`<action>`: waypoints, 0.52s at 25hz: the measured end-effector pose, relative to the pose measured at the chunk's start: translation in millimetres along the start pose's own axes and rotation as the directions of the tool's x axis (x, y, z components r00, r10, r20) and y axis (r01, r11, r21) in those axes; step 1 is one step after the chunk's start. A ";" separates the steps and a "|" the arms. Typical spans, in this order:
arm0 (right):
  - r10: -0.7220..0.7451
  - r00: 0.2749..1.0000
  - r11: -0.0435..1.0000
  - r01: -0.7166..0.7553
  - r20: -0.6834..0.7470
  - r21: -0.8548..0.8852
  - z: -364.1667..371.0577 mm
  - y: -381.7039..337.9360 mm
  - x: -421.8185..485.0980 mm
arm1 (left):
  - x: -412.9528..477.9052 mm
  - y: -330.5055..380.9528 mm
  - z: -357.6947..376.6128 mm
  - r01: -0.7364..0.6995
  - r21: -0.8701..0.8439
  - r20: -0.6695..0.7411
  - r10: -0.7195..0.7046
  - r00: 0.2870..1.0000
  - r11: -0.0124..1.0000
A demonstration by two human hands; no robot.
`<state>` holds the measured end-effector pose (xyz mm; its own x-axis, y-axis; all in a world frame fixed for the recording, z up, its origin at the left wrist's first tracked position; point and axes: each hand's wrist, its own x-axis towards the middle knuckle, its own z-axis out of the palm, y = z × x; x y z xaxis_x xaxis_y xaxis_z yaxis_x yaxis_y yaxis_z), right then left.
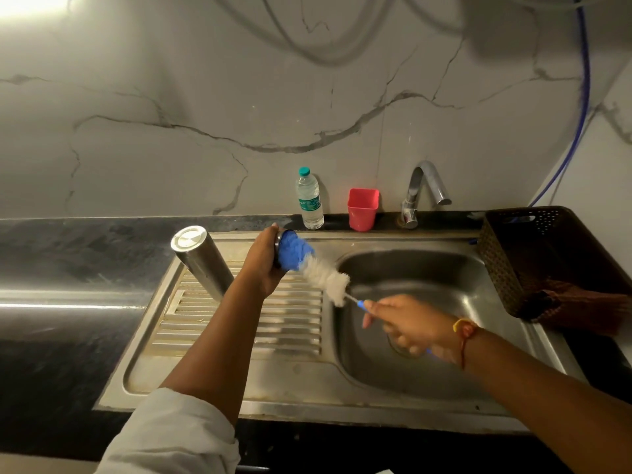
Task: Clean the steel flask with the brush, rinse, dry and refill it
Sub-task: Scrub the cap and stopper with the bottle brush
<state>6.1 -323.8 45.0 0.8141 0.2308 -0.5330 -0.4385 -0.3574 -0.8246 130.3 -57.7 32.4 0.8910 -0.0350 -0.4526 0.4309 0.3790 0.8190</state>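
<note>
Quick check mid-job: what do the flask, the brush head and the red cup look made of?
Flask: brushed steel, dull grey sheen. Brush head: soft fibres, blue and white, fluffy outline. Red cup: likely plastic, matt, evenly coloured.

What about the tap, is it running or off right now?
Off, as far as shows: no stream of water falls from the tap spout into the sink basin below it.

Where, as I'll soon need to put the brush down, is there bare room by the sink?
Bare: the dark counter left of the flask, and the ribbed drainboard in front of it. Crowded: the back ledge with bottle, cup and tap; the basket fills the right side.
</note>
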 end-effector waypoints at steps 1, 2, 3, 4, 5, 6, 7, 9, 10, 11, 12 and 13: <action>0.135 0.976 0.948 -0.177 0.173 0.263 8.1 -3.1 -6.9 | -2.0 -0.6 1.1 -0.013 -0.030 0.026 0.014 1.000 0.999; 0.188 0.927 0.848 -0.319 0.323 0.422 13.7 -5.5 -12.0 | -2.8 -1.3 1.5 -0.012 -0.077 0.049 0.016 0.999 0.997; 0.192 0.885 0.768 -0.405 0.425 0.496 17.5 -7.6 -16.7 | -3.2 -1.7 1.1 0.004 -0.138 0.073 0.006 0.997 0.990; 0.190 0.861 0.741 -0.441 0.473 0.506 19.2 -8.2 -19.3 | -3.8 -0.9 0.4 0.022 -0.185 0.083 -0.006 0.997 0.982; 0.201 0.864 0.768 -0.431 0.461 0.473 19.2 -8.0 -20.1 | -2.6 1.1 -1.9 0.032 -0.202 0.093 -0.013 0.996 0.979; 0.215 0.896 0.837 -0.374 0.389 0.400 15.4 -6.4 -18.5 | -0.5 4.1 -4.3 0.035 -0.188 0.103 -0.015 0.995 0.982; 0.198 0.944 0.921 -0.272 0.264 0.280 8.9 -4.6 -15.2 | 0.5 6.8 -6.4 0.035 -0.154 0.113 -0.017 0.993 0.987; -0.003 0.998 0.991 -0.005 -0.064 -0.133 -10.1 -6.1 -8.5 | 0.0 7.9 -8.1 0.055 -0.072 0.106 -0.048 0.993 0.996; -0.172 0.967 0.919 0.088 -0.190 -0.383 -19.8 -9.2 -4.7 | 0.7 5.4 -8.6 0.079 -0.043 0.085 -0.076 0.994 0.996; -0.332 0.910 0.801 0.131 -0.251 -0.584 -27.4 -13.7 -2.8 | 2.1 1.2 -9.7 0.109 -0.029 0.067 -0.106 0.992 0.994; -0.463 0.850 0.668 0.149 -0.251 -0.729 -31.6 -17.3 -3.2 | 4.1 -3.0 -11.5 0.133 -0.018 0.045 -0.132 0.990 0.991; -0.566 0.796 0.518 0.141 -0.214 -0.844 -31.5 -19.6 -5.8 | 4.7 -5.5 -12.7 0.146 -0.005 0.025 -0.146 0.989 0.989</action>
<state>21.9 -346.6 70.2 0.9779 0.1920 0.0829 0.2089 -0.9161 -0.3421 130.3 -48.2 21.2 0.8221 -0.1131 -0.5580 0.5554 0.3748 0.7423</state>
